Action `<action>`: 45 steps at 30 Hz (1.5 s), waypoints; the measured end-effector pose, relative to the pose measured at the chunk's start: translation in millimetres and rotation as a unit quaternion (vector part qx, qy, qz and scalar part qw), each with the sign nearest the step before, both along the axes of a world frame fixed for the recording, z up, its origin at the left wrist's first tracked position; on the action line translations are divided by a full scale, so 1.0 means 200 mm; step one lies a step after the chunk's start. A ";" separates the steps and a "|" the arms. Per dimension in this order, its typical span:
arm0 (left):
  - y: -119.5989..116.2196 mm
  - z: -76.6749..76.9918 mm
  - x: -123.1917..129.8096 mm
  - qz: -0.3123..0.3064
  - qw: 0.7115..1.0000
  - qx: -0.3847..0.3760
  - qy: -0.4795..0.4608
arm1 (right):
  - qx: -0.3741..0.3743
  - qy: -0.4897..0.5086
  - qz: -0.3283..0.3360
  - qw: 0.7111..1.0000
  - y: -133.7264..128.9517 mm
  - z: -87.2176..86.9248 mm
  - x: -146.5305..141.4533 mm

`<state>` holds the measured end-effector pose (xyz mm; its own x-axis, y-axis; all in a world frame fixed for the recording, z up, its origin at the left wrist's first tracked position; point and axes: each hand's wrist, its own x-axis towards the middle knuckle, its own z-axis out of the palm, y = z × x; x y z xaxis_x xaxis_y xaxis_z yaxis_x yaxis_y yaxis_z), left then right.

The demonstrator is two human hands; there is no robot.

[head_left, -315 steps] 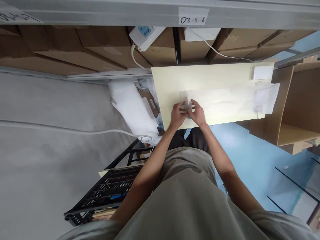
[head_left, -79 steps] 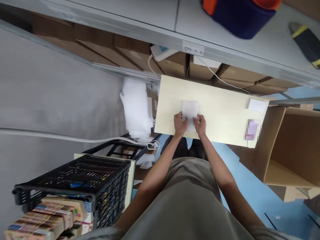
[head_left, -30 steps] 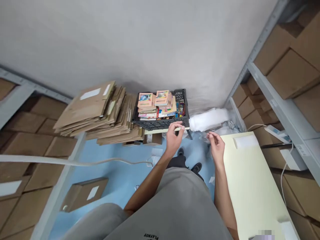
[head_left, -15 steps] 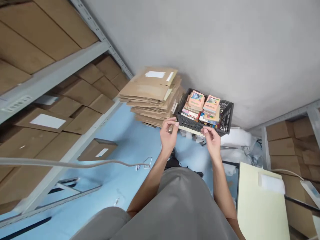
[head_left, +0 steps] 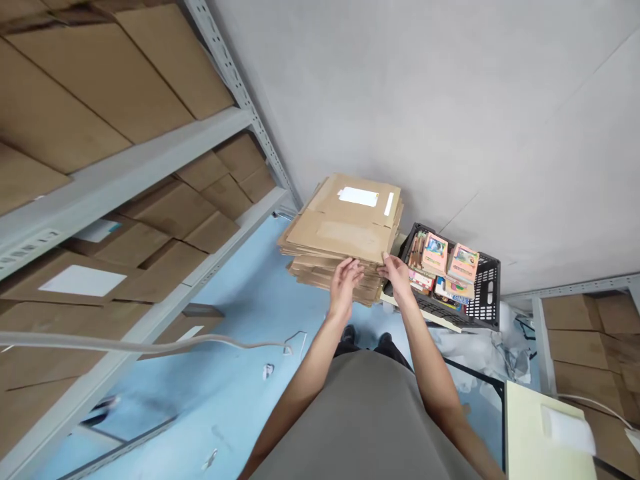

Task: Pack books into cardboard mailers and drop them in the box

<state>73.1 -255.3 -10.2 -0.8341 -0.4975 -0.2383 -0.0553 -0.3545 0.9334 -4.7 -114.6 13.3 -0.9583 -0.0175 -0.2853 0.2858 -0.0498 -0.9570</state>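
Observation:
A tall stack of flattened cardboard boxes stands against the wall, the top one bearing white labels. At its front edge is my left hand, fingers loosely bent and somewhat apart, with no clear hold on anything. My right hand is at the stack's front right corner, thumb over the top sheet's edge and fingers curled below it. Right of the stack, a black plastic crate holds small colourful printed boxes, some with pink tops.
Metal shelving full of cardboard cartons lines the left side. A grey cable crosses in front of it. At the lower right are a pale yellow board with a white roll and more shelved cartons. Clear plastic wrap lies below the crate.
Both hands have moved left from the crate's front to the front edge of the cardboard stack. The right thumb now rests on the top sheet. The view has shifted too.

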 end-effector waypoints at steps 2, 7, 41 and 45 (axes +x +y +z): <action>0.00 0.00 -0.01 0.002 0.999 0.033 -0.001 | 0.020 -0.006 0.005 1.000 -0.04 0.01 -0.04; -0.03 0.13 0.03 0.047 0.987 0.153 0.004 | 0.034 0.078 -0.003 0.996 -0.07 0.16 -0.04; 1.86 0.43 0.33 -0.638 0.767 0.044 -0.045 | 0.359 0.015 -0.691 0.627 2.14 0.24 2.21; 2.33 0.30 0.57 -0.696 0.717 -0.020 -0.031 | 0.287 0.022 -0.693 0.661 2.39 0.07 2.67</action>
<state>187.6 211.5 50.6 -0.5180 0.7992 -0.3049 -0.3705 0.1116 0.9221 529.5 364.4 27.7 0.0532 0.9849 0.1647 0.3179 0.1397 -0.9378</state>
